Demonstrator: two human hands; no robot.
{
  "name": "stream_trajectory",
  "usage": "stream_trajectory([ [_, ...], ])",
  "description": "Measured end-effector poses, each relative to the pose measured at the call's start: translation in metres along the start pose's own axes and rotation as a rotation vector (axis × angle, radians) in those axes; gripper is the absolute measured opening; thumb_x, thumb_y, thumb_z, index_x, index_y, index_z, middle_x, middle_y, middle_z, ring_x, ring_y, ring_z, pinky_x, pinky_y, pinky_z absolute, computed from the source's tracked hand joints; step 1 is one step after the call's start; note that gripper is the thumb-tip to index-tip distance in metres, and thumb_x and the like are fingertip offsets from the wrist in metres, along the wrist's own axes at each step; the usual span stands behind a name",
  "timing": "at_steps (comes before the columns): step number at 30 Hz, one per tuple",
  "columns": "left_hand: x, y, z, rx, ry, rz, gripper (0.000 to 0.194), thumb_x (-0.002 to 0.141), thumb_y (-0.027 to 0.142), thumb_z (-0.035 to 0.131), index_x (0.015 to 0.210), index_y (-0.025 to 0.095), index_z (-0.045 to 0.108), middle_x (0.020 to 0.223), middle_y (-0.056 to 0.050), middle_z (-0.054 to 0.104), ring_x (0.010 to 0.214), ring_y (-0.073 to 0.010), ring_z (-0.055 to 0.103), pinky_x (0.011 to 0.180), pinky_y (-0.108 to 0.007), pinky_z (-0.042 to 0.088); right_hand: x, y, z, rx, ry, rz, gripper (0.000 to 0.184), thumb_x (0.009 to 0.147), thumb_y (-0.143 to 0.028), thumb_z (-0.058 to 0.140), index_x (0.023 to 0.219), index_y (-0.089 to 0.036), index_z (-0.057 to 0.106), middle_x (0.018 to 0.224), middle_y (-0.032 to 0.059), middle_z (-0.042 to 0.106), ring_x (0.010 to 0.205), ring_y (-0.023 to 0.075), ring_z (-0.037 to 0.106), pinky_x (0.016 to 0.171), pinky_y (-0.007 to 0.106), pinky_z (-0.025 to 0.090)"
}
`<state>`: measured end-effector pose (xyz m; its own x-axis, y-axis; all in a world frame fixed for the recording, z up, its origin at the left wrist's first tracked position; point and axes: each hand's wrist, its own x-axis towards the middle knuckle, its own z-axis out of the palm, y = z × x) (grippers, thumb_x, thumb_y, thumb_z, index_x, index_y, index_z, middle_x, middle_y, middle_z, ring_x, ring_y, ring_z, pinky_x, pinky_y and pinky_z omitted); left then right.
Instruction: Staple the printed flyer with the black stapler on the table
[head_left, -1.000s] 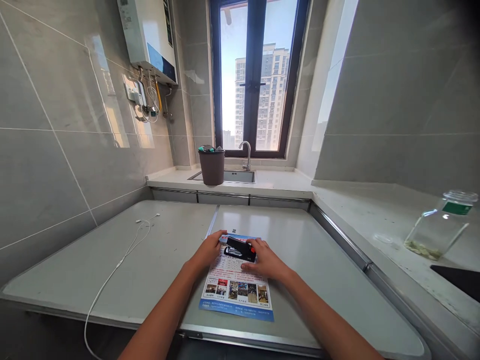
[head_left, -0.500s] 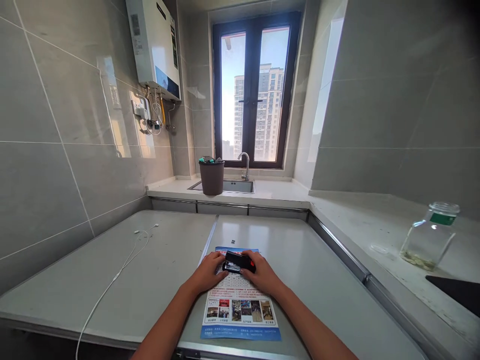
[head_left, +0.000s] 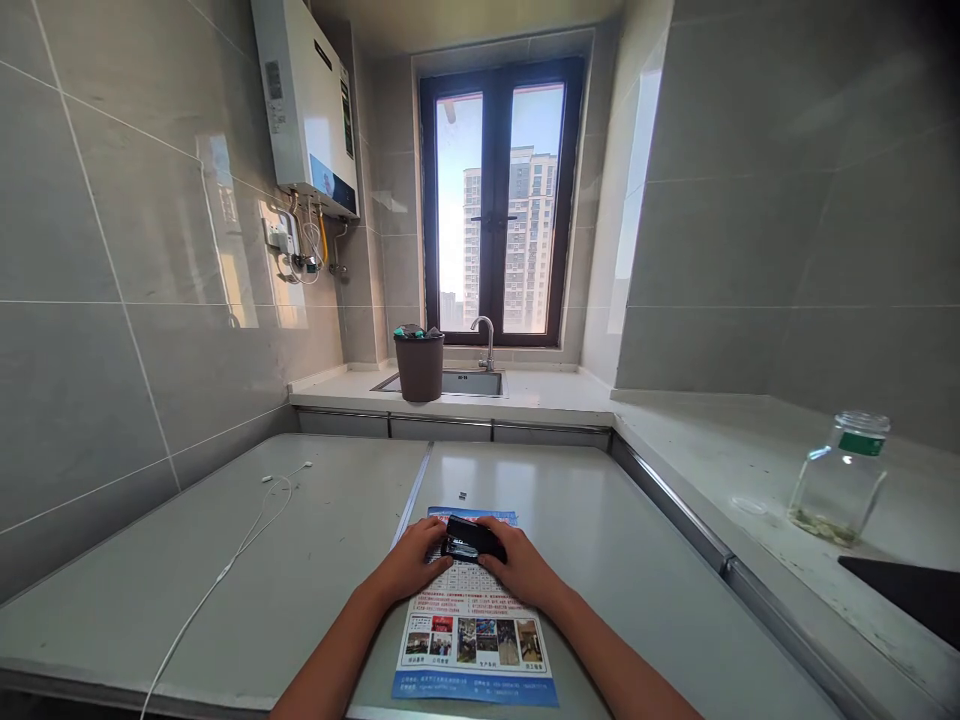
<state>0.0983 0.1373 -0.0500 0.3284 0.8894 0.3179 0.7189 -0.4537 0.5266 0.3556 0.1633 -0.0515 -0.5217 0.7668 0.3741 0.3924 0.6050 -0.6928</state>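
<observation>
A small black stapler-like device lies across the top of a printed colour flyer on the grey table. My left hand grips its left end with curled fingers. My right hand holds its right end, fingers wrapped over it. Both hands rest on the upper part of the flyer.
A white cable trails over the table's left half. At the back stand a brown bin, a sink and a tap under the window. A glass jar sits on the right counter, a dark panel beside it.
The view has tilted up and the hands sit lower in the picture. Both hands have closed more tightly over the black device; its red part no longer shows.
</observation>
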Motion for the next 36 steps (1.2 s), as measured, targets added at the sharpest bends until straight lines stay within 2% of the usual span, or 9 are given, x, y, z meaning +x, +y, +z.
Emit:
stream_trajectory([
  [3, 0.000, -0.001, 0.000, -0.036, -0.013, 0.008, 0.041, 0.086, 0.031, 0.069, 0.126, 0.028, 0.064, 0.137, -0.008, 0.061, 0.126, -0.0278, 0.055, 0.110, -0.042, 0.043, -0.001, 0.000, -0.007, -0.065, -0.021, 0.021, 0.052, 0.080, -0.021, 0.066, 0.132, -0.026, 0.061, 0.124, 0.0067, 0.069, 0.115, 0.0278, 0.063, 0.102, 0.040, 0.046],
  [9, -0.001, 0.003, -0.002, -0.067, -0.044, 0.031, 0.031, 0.087, 0.030, 0.066, 0.118, 0.026, 0.066, 0.131, -0.008, 0.062, 0.121, -0.0273, 0.057, 0.107, -0.040, 0.044, -0.008, 0.001, -0.023, -0.111, 0.003, 0.054, 0.050, 0.076, -0.016, 0.063, 0.125, -0.025, 0.063, 0.122, 0.0065, 0.069, 0.115, 0.0270, 0.062, 0.101, 0.037, 0.044],
  [14, -0.003, -0.003, 0.001, -0.095, -0.054, 0.011, 0.037, 0.091, 0.036, 0.064, 0.128, 0.027, 0.064, 0.136, -0.008, 0.061, 0.125, -0.0275, 0.056, 0.110, -0.041, 0.042, -0.011, 0.002, -0.043, -0.119, -0.048, 0.128, 0.042, 0.077, -0.019, 0.064, 0.118, -0.025, 0.066, 0.116, 0.0047, 0.072, 0.111, 0.0263, 0.064, 0.093, 0.034, 0.046],
  [18, -0.004, -0.009, 0.003, -0.117, -0.056, 0.020, 0.045, 0.093, 0.041, 0.062, 0.136, 0.027, 0.061, 0.144, -0.009, 0.057, 0.132, -0.0290, 0.052, 0.115, -0.043, 0.038, -0.016, 0.015, -0.062, -0.140, -0.087, 0.152, 0.038, 0.074, -0.021, 0.067, 0.112, -0.025, 0.069, 0.109, 0.0032, 0.073, 0.102, 0.0252, 0.066, 0.087, 0.032, 0.048],
  [21, -0.004, -0.008, 0.002, -0.092, -0.045, 0.015, 0.044, 0.094, 0.041, 0.061, 0.135, 0.026, 0.062, 0.141, -0.010, 0.059, 0.128, -0.0299, 0.054, 0.112, -0.045, 0.040, -0.028, 0.030, -0.071, -0.131, -0.062, 0.143, 0.043, 0.077, -0.024, 0.066, 0.120, -0.025, 0.068, 0.115, 0.0046, 0.072, 0.107, 0.0267, 0.065, 0.093, 0.036, 0.048],
  [24, 0.000, 0.004, 0.004, 0.000, -0.034, 0.034, 0.037, 0.092, 0.037, 0.062, 0.127, 0.026, 0.066, 0.134, -0.009, 0.063, 0.121, -0.0305, 0.057, 0.107, -0.046, 0.043, -0.041, 0.041, -0.071, -0.129, 0.051, 0.128, 0.053, 0.079, -0.027, 0.066, 0.132, -0.024, 0.062, 0.126, 0.0087, 0.067, 0.116, 0.0287, 0.062, 0.102, 0.042, 0.045],
  [27, 0.011, 0.025, 0.012, 0.057, -0.034, 0.074, 0.036, 0.091, 0.032, 0.060, 0.127, 0.026, 0.065, 0.134, -0.010, 0.062, 0.122, -0.0308, 0.056, 0.108, -0.047, 0.042, -0.047, 0.048, -0.067, -0.148, 0.100, 0.131, 0.058, 0.076, -0.031, 0.072, 0.133, -0.023, 0.061, 0.127, 0.0104, 0.065, 0.116, 0.0290, 0.061, 0.102, 0.042, 0.046],
  [31, 0.027, 0.047, 0.031, 0.056, -0.076, 0.068, 0.043, 0.088, 0.033, 0.065, 0.130, 0.024, 0.063, 0.139, -0.012, 0.058, 0.127, -0.0325, 0.054, 0.111, -0.049, 0.040, -0.043, 0.051, -0.061, -0.157, 0.135, 0.140, 0.049, 0.078, -0.027, 0.068, 0.127, -0.022, 0.064, 0.124, 0.0104, 0.067, 0.115, 0.0281, 0.061, 0.103, 0.042, 0.045],
  [36, 0.029, 0.046, 0.047, 0.015, -0.066, 0.052, 0.040, 0.088, 0.029, 0.063, 0.128, 0.024, 0.064, 0.137, -0.011, 0.061, 0.128, -0.0311, 0.054, 0.113, -0.048, 0.039, -0.038, 0.049, -0.058, -0.153, 0.159, 0.142, 0.037, 0.079, -0.027, 0.068, 0.116, -0.022, 0.068, 0.115, 0.0088, 0.071, 0.107, 0.0275, 0.063, 0.095, 0.040, 0.047],
])
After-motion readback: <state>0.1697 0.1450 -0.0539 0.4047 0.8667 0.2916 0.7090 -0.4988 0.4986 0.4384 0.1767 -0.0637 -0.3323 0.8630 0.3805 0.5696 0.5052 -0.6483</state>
